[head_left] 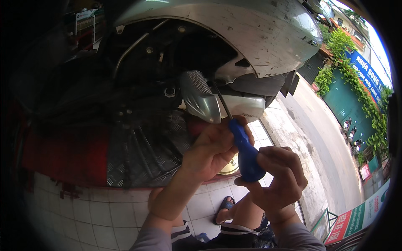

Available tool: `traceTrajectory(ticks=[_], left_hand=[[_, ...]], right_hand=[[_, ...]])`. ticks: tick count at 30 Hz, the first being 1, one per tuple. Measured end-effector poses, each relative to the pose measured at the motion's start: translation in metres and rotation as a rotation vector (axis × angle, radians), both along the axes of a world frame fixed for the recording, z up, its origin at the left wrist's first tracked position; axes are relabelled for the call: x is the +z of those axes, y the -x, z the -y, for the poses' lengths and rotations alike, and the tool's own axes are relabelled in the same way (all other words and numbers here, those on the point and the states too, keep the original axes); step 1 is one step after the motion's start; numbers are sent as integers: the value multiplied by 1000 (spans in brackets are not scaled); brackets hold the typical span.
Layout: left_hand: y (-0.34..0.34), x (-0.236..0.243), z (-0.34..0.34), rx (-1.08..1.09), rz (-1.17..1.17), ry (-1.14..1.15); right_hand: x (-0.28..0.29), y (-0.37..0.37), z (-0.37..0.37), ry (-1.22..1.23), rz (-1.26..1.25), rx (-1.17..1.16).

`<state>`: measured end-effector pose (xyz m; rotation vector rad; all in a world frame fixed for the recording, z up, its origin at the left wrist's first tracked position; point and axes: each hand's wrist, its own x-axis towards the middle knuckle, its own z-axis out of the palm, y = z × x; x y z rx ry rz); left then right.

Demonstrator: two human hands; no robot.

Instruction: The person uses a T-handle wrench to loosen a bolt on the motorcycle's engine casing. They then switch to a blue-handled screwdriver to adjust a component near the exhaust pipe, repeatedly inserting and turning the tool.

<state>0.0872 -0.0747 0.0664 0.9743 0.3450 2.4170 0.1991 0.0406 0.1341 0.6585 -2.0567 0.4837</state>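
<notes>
A screwdriver with a blue handle (248, 161) slants up and away from me, its thin shaft running beside the silver footrest (200, 98) of a motorbike. The tip goes into the dark gap under the silver body panel (251, 42), where I cannot see what it meets. My left hand (211, 148) pinches the front of the handle near the shaft. Around the thick rear end of the handle, the fingers of my right hand (278, 175) are closed. Right of the footrest is the rounded silver exhaust cover (247, 106).
Under the motorbike lies a red lift platform (67, 157) with a metal tread plate (138, 154). White floor tiles (96, 213) extend below it. To the right are a street (322, 138), a green gate (347, 104) and parked motorbikes (351, 133). A sign board (356, 217) stands at the lower right.
</notes>
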Motion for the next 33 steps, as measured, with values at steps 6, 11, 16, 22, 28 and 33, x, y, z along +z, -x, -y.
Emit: traceTrajectory(ticks=[6, 11, 16, 22, 28, 33], left_hand=[[10, -9, 1, -114, -56, -76], [-2, -1, 1, 48, -15, -6], [-5, 2, 3, -15, 41, 8], [-3, 4, 15, 88, 45, 152], [-17, 18, 4, 68, 193, 90], [-8, 10, 14, 60, 145, 169]], right_hand=[[9, 0, -7, -317, 25, 65], [6, 7, 5, 4, 54, 46], [5, 8, -2, -117, -28, 100], [7, 5, 5, 177, 48, 152], [9, 11, -8, -21, -105, 196], [14, 7, -12, 35, 5, 232]])
